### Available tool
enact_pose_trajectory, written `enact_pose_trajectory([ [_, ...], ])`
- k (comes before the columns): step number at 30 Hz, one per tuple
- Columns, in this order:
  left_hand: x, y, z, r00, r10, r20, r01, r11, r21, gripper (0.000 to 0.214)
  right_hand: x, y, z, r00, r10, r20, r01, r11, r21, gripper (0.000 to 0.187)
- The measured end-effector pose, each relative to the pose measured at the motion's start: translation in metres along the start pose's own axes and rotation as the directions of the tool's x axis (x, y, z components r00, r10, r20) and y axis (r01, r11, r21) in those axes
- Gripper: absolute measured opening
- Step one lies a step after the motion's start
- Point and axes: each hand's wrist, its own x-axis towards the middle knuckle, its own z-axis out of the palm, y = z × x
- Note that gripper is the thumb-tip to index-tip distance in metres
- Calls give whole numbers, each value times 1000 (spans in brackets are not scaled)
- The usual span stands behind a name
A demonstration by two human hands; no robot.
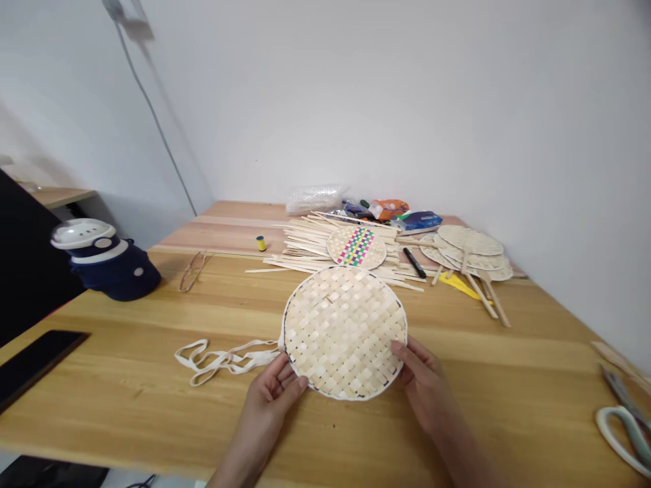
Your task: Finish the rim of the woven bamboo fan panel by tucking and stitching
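Note:
A round woven fan panel [346, 332] of pale flat strips is held above the table between my two hands. White binding with dark stitches runs around its edge. My left hand [272, 396] pinches the lower left rim, thumb on the front face. At the right rim, my right hand [420, 376] grips with its thumb on the weave and fingers behind. A loose white ribbon [224, 359] trails from the panel's left edge onto the table. Behind the panel lies another round woven piece [359, 247] with a coloured checker band, resting on a pile of pale strips [305, 240].
Several woven fans [470, 251] with handles lie at the right, over a yellow item [458, 285]. A black marker [414, 263], yellow thread spool [261, 243], glasses [192, 271], dark blue jug [114, 268], phone [38, 362] and scissors [623, 420] are on the table [152, 400].

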Motion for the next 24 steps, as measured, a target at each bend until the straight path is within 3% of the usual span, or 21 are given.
enact_pose_trajectory([
  [9, -1, -1, -1, 998, 37, 54, -37, 999, 2, 39, 2, -2, -1, 999, 36, 6, -36, 999, 34, 30],
  [18, -2, 4, 1, 994, 67, 87, -68, 998, 6, 44, 5, -4, 8, 997, -27, -78, 29, 999, 25, 42],
  [21, -6, 6, -4, 998, 42, 43, -44, 998, 45, 54, 6, -4, 7, 993, -53, -109, 57, 998, 38, 42],
  [24, -14, 9, -14, 996, 51, -75, -43, 993, 110, 60, 8, -4, 6, 987, -87, -136, 94, 995, 44, 41],
])
